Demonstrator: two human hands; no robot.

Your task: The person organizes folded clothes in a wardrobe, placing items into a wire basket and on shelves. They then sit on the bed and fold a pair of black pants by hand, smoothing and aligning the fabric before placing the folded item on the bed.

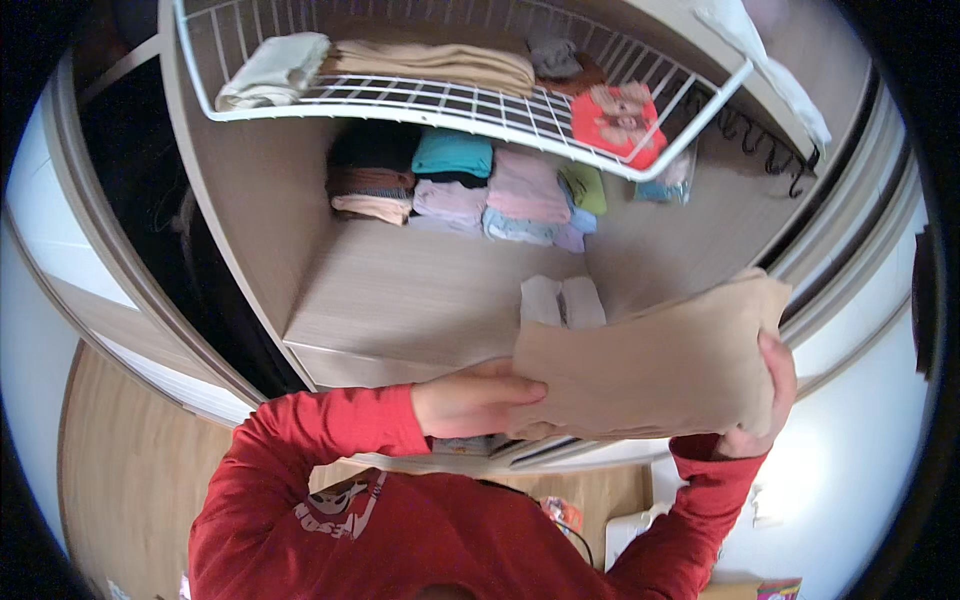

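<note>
A folded beige garment [650, 365] is held up in front of me, between my two hands, near the front of an open wardrobe. My left hand [475, 397] grips its left edge, with the thumb on top and the other fingers partly hidden underneath. At the opposite end, my right hand [768, 395] is closed round the right edge. Just behind the garment, a small white folded item [562, 300] lies on the wooden wardrobe shelf [410, 290].
A white wire basket [440, 118] hangs above, bearing a folded tan cloth [435, 65], a white cloth [275, 72] and a red packet [618, 122]. Stacks of folded clothes [525, 187] stand at the shelf's back. Black hooks [770, 160] line the right wall.
</note>
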